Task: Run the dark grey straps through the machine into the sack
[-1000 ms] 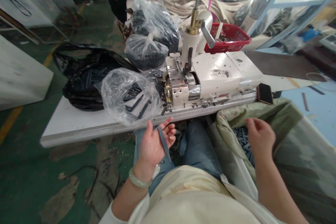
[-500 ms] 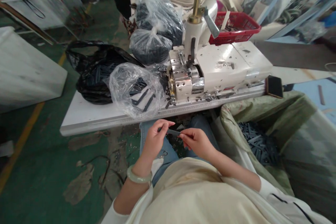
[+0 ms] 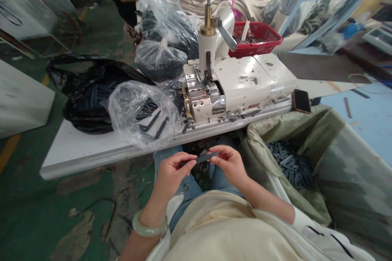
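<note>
A short dark strip (image 3: 203,158) is stretched between my two hands, above my lap. My left hand (image 3: 175,171) pinches its left end between thumb and fingers. At the other end, my right hand (image 3: 228,164) grips it the same way. Beyond my hands, on the bench, stands a cream machine (image 3: 241,83) with a metal working head. Left of it lies an open clear plastic bag (image 3: 122,108), with several dark strips in and around its mouth. A cloth-lined bin (image 3: 257,134) to my right holds a heap of similar dark strips (image 3: 290,165).
A black plastic bag (image 3: 73,118) of strips and tied clear bags (image 3: 161,63) stand on the bench (image 3: 70,147). Behind the machine is a red basket (image 3: 260,47). A phone (image 3: 301,100) lies at the bench's right end. Two people work across the bench.
The view has swung right, so the bench things appear further left. My hands still hold the strip, which now shows more of its length and tilts up toward my right hand.
</note>
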The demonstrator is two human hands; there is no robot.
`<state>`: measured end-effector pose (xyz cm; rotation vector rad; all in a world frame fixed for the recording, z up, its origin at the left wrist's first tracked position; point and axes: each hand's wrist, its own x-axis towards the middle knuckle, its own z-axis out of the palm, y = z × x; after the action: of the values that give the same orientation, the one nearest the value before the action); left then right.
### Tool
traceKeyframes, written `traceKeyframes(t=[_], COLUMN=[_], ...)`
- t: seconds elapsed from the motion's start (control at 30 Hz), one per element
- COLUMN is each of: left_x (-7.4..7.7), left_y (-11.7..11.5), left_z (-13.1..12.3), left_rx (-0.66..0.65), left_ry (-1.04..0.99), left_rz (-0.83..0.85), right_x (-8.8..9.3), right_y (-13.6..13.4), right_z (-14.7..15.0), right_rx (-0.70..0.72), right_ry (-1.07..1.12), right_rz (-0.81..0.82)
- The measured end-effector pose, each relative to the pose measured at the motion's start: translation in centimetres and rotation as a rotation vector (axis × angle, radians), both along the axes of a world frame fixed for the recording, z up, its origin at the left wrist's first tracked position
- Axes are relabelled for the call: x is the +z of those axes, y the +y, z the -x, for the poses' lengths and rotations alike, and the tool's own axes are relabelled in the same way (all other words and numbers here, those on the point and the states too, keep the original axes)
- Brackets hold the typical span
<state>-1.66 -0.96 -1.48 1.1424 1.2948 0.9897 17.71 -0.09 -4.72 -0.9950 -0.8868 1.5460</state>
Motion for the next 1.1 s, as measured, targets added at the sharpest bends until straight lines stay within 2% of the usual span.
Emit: traceKeyframes(t=[0.1,0.27,0.47,0.6,0.73,1.1], left_x=[-0.5,-0.6,0.7,1.5,1.5,0.4], left_y=[0.0,0.0,0.0,0.2,0.4,0.1], left_z=[0.0,-0.3,0.0,0.4,0.4,0.6], left_rx=[0.012,0.036,0.102,0.125,0.126,0.007], left_ry=[-0.027,-0.115,-0.321,-0.434,-0.463,-0.307], left_rz=[0.038,0.111,0.299,0.348,0.336,0.176], right_x=[-0.1,0.4,0.7,0.4,0.0,-0.6], right_y=[0.1,0.3,1.4,1.9,2.1,2.0], right_z=[0.7,1.5,1.0,0.7,0.6,0.5], right_rx=[0.066,0.117,0.098,0.081,0.07,0.081], right_ry=[0.206,0.34,0.377,0.371,0.351,0.333], right_rz=[0.118,0.227,0.234,0.207,0.195,0.178])
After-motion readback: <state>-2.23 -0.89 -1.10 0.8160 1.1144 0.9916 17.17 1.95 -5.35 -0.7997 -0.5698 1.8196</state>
